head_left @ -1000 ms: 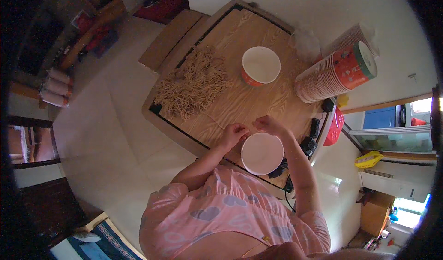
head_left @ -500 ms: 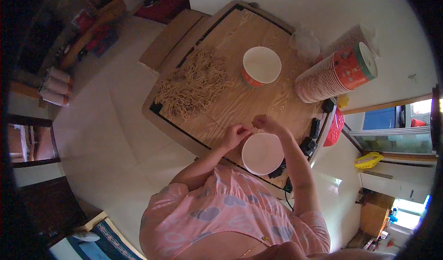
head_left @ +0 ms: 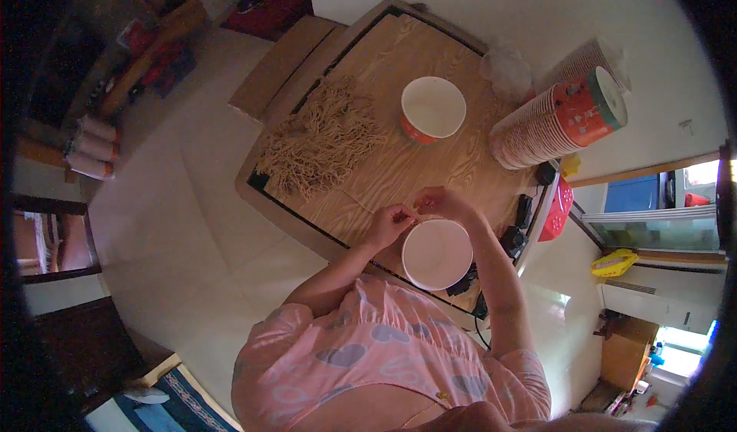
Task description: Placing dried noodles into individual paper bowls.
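Observation:
A white-lined paper bucket (head_left: pixel 437 255) stands at the table's near edge, its open mouth toward me. At its far rim, my left hand (head_left: pixel 391 223) is closed in a pinch on a thin beige cord (head_left: pixel 355 200), which trails toward the pile. My right hand (head_left: pixel 441 203) is curled just beyond the same rim, close to the left fingertips; whatever its fingers pinch is too small to make out. To the left lies a tangled pile of beige cords (head_left: pixel 322 139). Farther off stands another paper bucket (head_left: pixel 434 108), white inside and orange-red outside.
A tall stack of nested paper buckets (head_left: pixel 556 121) leans at the table's right side, with a second stack (head_left: pixel 587 64) behind it. Clear plastic (head_left: pixel 507 71) lies beside them. Black boxy objects (head_left: pixel 513 240) line the right edge, and a cardboard box (head_left: pixel 284 64) sits beyond the left edge.
My right hand has turned slightly and moved a little left and down, nearer the left fingers. The left hand stays almost where it was, and the buckets have barely shifted in view.

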The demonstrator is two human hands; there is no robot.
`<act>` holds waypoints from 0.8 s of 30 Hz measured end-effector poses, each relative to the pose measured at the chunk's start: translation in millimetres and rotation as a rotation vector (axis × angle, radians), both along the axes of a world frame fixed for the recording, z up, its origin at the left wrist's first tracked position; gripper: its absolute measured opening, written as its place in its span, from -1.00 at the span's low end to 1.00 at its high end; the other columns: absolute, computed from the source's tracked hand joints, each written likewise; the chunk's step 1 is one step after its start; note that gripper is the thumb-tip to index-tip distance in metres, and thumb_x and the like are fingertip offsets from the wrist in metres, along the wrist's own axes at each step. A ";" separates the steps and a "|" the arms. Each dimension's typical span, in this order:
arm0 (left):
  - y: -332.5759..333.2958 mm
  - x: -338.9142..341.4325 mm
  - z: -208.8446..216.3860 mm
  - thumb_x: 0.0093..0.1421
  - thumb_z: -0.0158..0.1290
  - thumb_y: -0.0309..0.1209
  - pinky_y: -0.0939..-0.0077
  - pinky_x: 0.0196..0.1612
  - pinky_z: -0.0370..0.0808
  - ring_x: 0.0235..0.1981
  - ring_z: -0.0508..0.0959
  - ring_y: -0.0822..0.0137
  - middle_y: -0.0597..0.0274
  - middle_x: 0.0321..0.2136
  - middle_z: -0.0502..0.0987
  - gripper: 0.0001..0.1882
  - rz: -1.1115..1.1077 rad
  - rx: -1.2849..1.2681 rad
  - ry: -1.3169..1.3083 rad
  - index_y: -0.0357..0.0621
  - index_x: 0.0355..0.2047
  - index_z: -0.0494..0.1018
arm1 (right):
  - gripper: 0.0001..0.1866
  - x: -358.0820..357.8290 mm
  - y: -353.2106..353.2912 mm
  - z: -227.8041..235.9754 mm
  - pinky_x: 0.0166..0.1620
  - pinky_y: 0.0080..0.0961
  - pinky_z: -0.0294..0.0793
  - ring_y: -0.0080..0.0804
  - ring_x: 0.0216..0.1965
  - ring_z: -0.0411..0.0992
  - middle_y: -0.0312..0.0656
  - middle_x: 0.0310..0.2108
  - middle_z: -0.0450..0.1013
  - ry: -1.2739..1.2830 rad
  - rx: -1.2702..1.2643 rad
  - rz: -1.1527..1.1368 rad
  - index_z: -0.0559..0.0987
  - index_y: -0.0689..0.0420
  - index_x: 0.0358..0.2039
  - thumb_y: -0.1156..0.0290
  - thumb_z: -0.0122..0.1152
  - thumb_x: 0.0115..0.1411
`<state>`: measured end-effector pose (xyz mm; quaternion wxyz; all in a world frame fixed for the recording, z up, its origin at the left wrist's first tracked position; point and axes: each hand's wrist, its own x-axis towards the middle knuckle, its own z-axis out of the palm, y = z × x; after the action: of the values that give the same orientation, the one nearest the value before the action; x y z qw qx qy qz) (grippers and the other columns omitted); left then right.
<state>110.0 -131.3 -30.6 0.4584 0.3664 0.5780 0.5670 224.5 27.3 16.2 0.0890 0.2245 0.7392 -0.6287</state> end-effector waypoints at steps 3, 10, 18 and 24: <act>0.8 1.8 -9.3 0.03 0.04 -0.51 0.64 -0.41 0.43 -0.50 0.50 0.52 0.26 -0.54 0.52 -0.93 0.015 0.001 -0.003 -0.26 -0.46 0.45 | -0.89 2.3 1.0 -6.4 -0.36 -0.60 0.38 -0.60 -0.45 0.36 -0.30 -0.53 0.44 -0.013 0.093 0.005 0.52 0.19 -0.44 0.47 0.16 -0.01; 2.3 -1.8 17.1 0.05 0.08 -0.42 0.61 -0.29 0.42 -0.39 0.45 0.54 0.34 -0.50 0.48 -0.87 -0.101 -0.021 -0.067 -0.24 -0.44 0.45 | -0.84 4.7 -2.2 -14.8 -0.44 -0.55 0.31 -0.59 -0.51 0.30 -0.30 -0.61 0.37 -0.119 0.200 0.042 0.48 0.21 -0.49 0.36 0.09 0.06; 6.4 -1.1 -4.3 0.08 -0.01 -0.30 0.67 -0.58 0.26 -0.63 0.36 0.50 0.34 -0.63 0.42 -0.84 -0.037 -0.342 -0.712 -0.11 -0.53 0.43 | -0.86 5.9 -20.4 -12.9 -0.43 -0.54 0.30 -0.54 -0.52 0.30 -0.23 -0.64 0.33 -0.082 0.308 -0.093 0.46 0.22 -0.54 0.40 0.11 0.01; 5.1 -5.0 -12.5 0.05 -0.02 -0.34 0.65 -0.53 0.27 -0.59 0.36 0.48 0.32 -0.62 0.41 -0.84 -0.026 -0.370 -0.946 -0.17 -0.52 0.43 | -0.91 0.1 -54.8 21.4 -0.37 -0.51 0.34 -0.36 -0.49 0.37 -0.17 -0.59 0.39 0.020 0.512 -0.324 0.50 0.20 -0.53 0.45 0.12 -0.04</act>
<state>104.9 -126.1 -43.1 0.7343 -0.0108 0.3934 0.5532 224.6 -27.5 37.6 -0.0792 0.3485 0.8291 -0.4300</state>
